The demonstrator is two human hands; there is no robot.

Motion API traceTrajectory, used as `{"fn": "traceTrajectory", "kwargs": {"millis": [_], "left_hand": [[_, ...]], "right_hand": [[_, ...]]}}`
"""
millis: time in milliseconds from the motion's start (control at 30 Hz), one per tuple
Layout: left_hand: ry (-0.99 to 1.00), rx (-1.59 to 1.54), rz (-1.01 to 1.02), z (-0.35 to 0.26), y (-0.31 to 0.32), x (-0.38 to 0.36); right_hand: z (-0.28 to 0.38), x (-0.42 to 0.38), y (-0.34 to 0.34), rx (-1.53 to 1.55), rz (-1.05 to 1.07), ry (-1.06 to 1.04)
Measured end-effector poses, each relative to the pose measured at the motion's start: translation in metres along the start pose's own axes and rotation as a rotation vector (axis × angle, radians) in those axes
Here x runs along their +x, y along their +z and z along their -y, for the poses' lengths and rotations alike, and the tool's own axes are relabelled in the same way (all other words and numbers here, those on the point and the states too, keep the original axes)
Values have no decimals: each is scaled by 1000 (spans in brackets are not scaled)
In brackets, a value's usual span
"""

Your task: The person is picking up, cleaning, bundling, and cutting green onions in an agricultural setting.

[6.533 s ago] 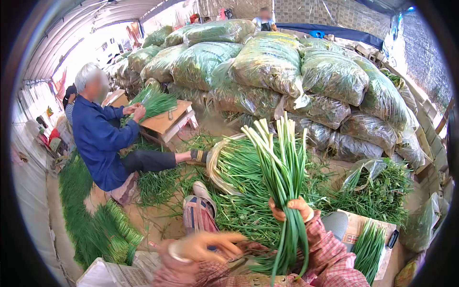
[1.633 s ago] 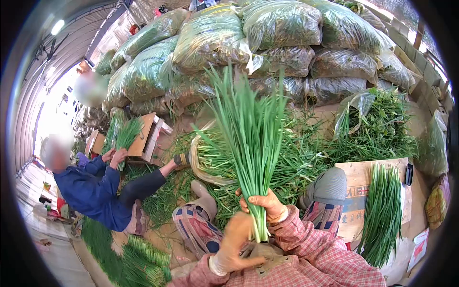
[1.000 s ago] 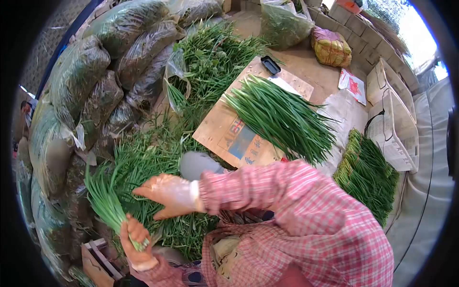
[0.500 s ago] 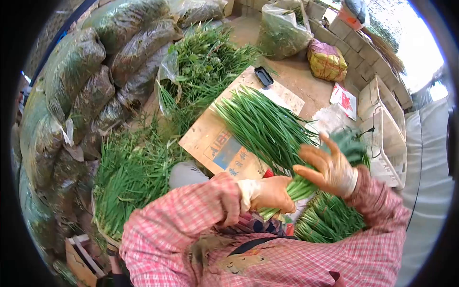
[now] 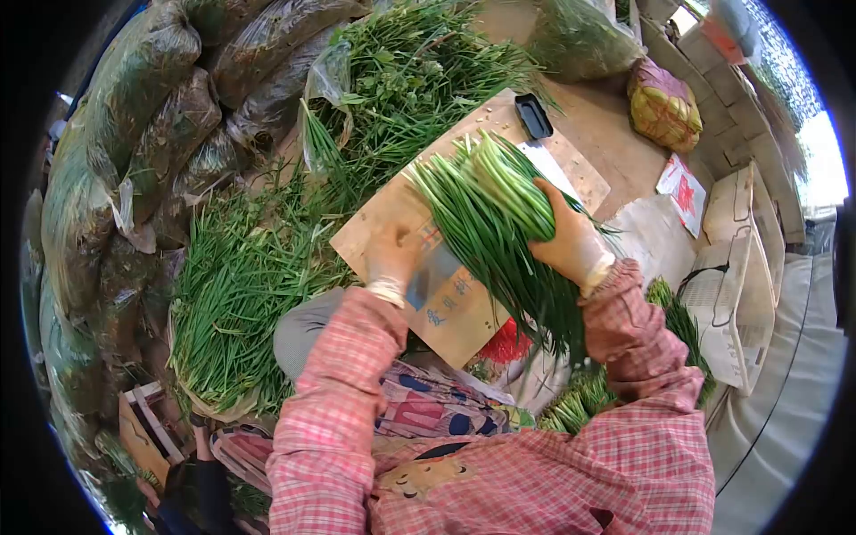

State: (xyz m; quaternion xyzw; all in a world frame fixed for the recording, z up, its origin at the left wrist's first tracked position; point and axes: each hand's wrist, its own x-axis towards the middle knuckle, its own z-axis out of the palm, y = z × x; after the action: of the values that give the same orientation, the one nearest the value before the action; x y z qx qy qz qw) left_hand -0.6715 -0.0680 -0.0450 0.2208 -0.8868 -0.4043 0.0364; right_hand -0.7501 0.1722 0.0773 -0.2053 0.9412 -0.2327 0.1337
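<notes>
My right hand [image 5: 571, 236], in a thin translucent glove, is wrapped round a bundle of garlic chives [image 5: 504, 192]. Their pale stem ends point up and left, and the dark leaves hang toward my lap. This bundle lies over more garlic chives [image 5: 455, 218] on the wooden board [image 5: 374, 223]. My left hand [image 5: 392, 254], also gloved, is at the board's left part, apart from the chives. Its fingers are bent and drawn together; what they hold, if anything, is hidden.
A black tray [image 5: 533, 117] lies on the board's far end. Loose green leaves [image 5: 245, 303] are heaped at the left, beside stacked filled bags [image 5: 147, 125]. White plastic crates [image 5: 727, 267] stand at the right. More cut chives [image 5: 580, 401] lie near my right forearm.
My right hand has carried the bundle from my lap up onto the board, stem ends turned away from me. My left hand has let go of it and moved left over the board.
</notes>
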Motion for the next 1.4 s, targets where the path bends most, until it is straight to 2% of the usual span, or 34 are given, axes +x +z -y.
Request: {"fn": "traceTrajectory", "kwargs": {"millis": [133,233,333,433,533,633,767,833,900,933,967,1000,1033,1100,1167,1200,1267,1367,1400], "left_hand": [[108,220,-134,14,43,-4],[39,327,16,19,51,1],[112,474,80,17,46,1],[131,305,102,11,51,-8],[332,-36,-8,-21,43,-13],[364,-94,40,-51,37,-5],[566,-51,5,-57,55,8],[581,-88,-8,-54,58,9],[617,-78,-5,-61,53,10],[625,-68,-9,-63,54,10],[635,-57,-11,-65,54,9],[649,-48,-30,-65,57,9],[658,-92,-35,-64,59,9],[673,-181,-54,-64,62,11],[479,-344,29,-62,61,8],[377,-425,69,-61,61,8],[373,-469,86,-61,62,9],[295,-519,87,-62,63,8],[259,-534,84,-64,64,7]], "right_hand": [[6,30,28,-20,-127,42],[16,39,42,-128,-135,114],[17,47,58,-210,-134,142],[10,49,94,-411,-310,3],[11,42,107,-436,-304,-105],[5,42,110,-447,-334,-150],[-4,43,107,-375,-349,-217],[-3,34,81,-248,-165,-227],[-21,42,35,-9,-20,-356],[-36,55,24,155,-65,-304],[-51,68,21,223,-171,-111],[-57,84,12,168,-181,99],[-84,104,30,203,-321,163],[-117,136,53,22,-256,245],[-119,151,69,-111,-188,367],[-117,152,72,-140,-210,387],[-109,146,77,-203,-252,425],[-93,131,80,-110,-336,348],[-89,124,85,-47,-460,269]]}}
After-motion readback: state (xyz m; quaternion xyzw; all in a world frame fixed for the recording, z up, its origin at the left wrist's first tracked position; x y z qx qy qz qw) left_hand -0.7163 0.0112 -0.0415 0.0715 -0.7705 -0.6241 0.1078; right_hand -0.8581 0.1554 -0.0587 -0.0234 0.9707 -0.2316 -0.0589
